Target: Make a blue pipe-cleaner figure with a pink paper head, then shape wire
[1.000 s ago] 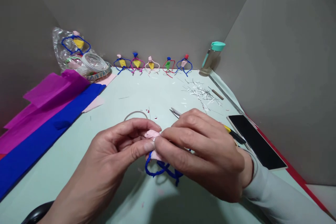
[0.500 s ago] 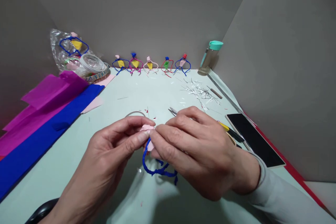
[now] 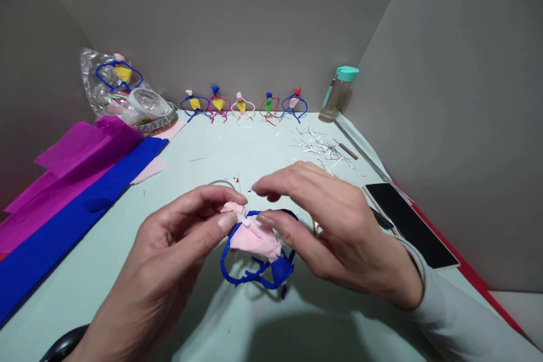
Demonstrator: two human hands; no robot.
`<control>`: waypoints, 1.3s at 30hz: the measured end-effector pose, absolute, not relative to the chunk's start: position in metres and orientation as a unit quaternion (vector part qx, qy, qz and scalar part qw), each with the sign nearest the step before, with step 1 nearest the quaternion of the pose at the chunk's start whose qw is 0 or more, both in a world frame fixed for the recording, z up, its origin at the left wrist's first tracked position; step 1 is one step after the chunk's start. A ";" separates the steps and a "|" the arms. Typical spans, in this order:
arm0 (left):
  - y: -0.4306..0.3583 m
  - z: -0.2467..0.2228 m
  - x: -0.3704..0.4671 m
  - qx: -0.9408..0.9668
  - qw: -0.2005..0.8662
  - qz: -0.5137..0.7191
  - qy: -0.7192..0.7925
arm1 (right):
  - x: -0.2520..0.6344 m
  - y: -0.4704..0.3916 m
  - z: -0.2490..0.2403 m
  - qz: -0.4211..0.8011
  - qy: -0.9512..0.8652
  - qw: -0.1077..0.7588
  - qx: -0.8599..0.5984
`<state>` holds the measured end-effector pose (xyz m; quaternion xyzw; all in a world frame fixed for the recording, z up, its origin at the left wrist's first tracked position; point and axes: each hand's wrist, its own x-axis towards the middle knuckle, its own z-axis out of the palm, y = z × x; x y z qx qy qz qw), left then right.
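Observation:
My left hand (image 3: 173, 243) pinches a small paper-wrapped wire doll (image 3: 257, 240) by its pink head (image 3: 233, 207). The doll has a pink body, looped blue limbs and a blue patch at the lower right. A short white strip (image 3: 242, 219) sits at its neck, beside my left thumb. Over the doll's right side, my right hand (image 3: 326, 226) is open, thumb and fingers apart. Its thumb tip lies close to the doll's upper body; whether they touch I cannot tell. Scissor handles (image 3: 316, 227) are mostly hidden behind my right hand.
Several similar dolls (image 3: 218, 103) stand along the back wall. Wire and white scraps (image 3: 320, 147), a brown-handled tool (image 3: 348, 151), a bottle (image 3: 337, 93) and a phone-like black slab (image 3: 411, 226) are on the right. Blue paper (image 3: 85, 220), magenta paper (image 3: 72, 158) and tape rolls (image 3: 148, 103) lie left.
My right hand has let go near the doll's neck and opened, moving a little right. The pink body and white strip now show. My left hand keeps its pinch.

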<state>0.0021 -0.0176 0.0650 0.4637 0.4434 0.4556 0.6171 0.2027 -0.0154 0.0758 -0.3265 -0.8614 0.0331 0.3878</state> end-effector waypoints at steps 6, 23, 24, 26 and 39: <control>-0.019 0.065 0.003 0.480 0.604 0.452 0.448 | 0.200 -0.017 0.075 0.074 -0.863 0.371 -0.335; -0.025 0.064 0.002 0.567 0.420 0.460 0.539 | 0.193 -0.027 0.073 0.101 -0.831 0.419 -0.352; -0.026 0.065 0.001 0.575 0.401 0.453 0.550 | 0.192 -0.027 0.072 0.098 -0.829 0.425 -0.349; -0.025 0.067 0.000 0.588 0.369 0.448 0.564 | 0.191 -0.027 0.070 0.092 -0.828 0.437 -0.340; -0.023 0.058 -0.005 0.615 0.442 0.440 0.483 | 0.188 -0.026 0.071 0.145 -0.796 0.466 -0.358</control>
